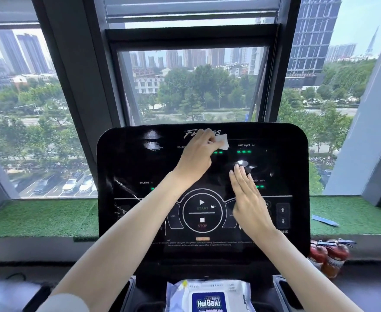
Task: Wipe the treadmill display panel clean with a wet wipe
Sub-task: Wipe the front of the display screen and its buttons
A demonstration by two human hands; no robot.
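A green turf ledge [38, 217] carries a blue strip [324, 220], and the console tray [279, 287] holds a wipes pack [209, 296]

gym, treadmill console [126, 158], high-rise window [191, 84]

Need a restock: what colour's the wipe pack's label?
Label is blue with white lettering; head view.

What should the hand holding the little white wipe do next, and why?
Probably slide the small white wet wipe rightward along the top of the glossy black treadmill display panel. The left hand pinches it at the top middle, under the logo; shiny streaks to its left look already wiped, the DISTANCE side does not. The right hand rests flat lower down.
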